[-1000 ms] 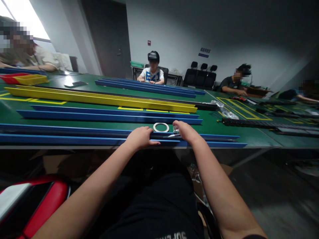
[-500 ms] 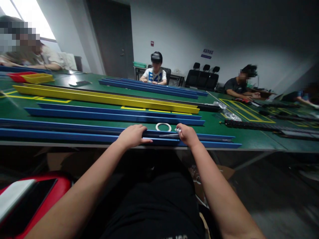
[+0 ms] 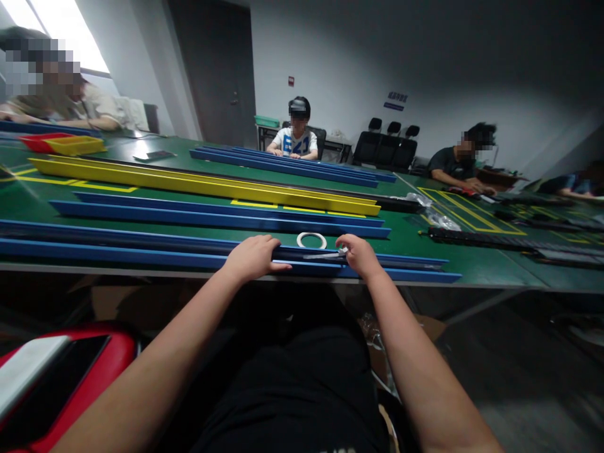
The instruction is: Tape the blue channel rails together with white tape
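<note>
Along the table's near edge lies a long blue channel (image 3: 401, 273) with a dark strip (image 3: 141, 242) inside it. My left hand (image 3: 252, 258) straddles this channel, fingers over the far wall and thumb along the near wall. To its right, my right hand (image 3: 361, 257) is closed in a pinch on a thin whitish strip (image 3: 323, 256). The strip's free end points left, over the channel. Its exact kind is hard to make out. Just behind the channel, between my hands, a white ring-shaped roll (image 3: 311, 240) lies flat on the table.
Beyond are another blue channel (image 3: 212, 218) and a yellow channel (image 3: 202, 189). More blue channels (image 3: 292, 168) lie farther back. Black bars (image 3: 472, 239) and clear plastic wrap (image 3: 441, 217) lie right. Several people sit around the green table (image 3: 486, 267). A red seat (image 3: 120, 352) stands lower left.
The view has shifted slightly. My right hand has moved a little to the right with the strip, and more of the strip shows. My left hand stays on the channel.
</note>
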`<state>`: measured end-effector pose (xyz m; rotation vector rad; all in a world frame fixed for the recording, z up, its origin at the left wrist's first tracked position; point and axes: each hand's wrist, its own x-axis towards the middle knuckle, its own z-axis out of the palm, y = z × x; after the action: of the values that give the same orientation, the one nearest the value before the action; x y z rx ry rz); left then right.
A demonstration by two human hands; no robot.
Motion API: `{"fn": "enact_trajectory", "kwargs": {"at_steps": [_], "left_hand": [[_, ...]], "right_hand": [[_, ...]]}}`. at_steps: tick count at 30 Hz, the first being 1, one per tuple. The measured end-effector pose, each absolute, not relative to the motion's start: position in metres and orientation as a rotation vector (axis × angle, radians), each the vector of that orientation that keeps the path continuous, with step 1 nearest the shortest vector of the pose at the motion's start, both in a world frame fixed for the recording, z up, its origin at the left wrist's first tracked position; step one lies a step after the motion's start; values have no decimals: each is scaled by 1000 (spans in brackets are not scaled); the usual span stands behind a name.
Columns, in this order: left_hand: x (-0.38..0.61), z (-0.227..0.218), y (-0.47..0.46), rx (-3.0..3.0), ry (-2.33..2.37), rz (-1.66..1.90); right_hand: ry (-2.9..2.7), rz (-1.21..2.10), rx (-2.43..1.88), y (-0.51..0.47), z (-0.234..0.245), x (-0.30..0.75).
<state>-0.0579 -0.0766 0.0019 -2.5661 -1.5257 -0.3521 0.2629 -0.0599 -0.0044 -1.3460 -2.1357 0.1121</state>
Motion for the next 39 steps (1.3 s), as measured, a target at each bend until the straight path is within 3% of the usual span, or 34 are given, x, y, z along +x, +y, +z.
{"fn": "enact_trajectory", "kwargs": {"at_steps": [16,25,33,39], "left_hand": [[-57,1,-78,-2549,-1539,-349],[-58,-3,-75,-2546,-1514,-371],[-59,-4,-75,-2543,-1514,-376],[-59,-3,-76,-2540,-1514,-378]], "right_hand": [[-2303,-89,-1548,-70,8,256],[-2186,75,-1459,-63,-1,258],[-1822,544,-1286,-58,-9,265],[-1808,425,-1269,-57,-4,264]]}}
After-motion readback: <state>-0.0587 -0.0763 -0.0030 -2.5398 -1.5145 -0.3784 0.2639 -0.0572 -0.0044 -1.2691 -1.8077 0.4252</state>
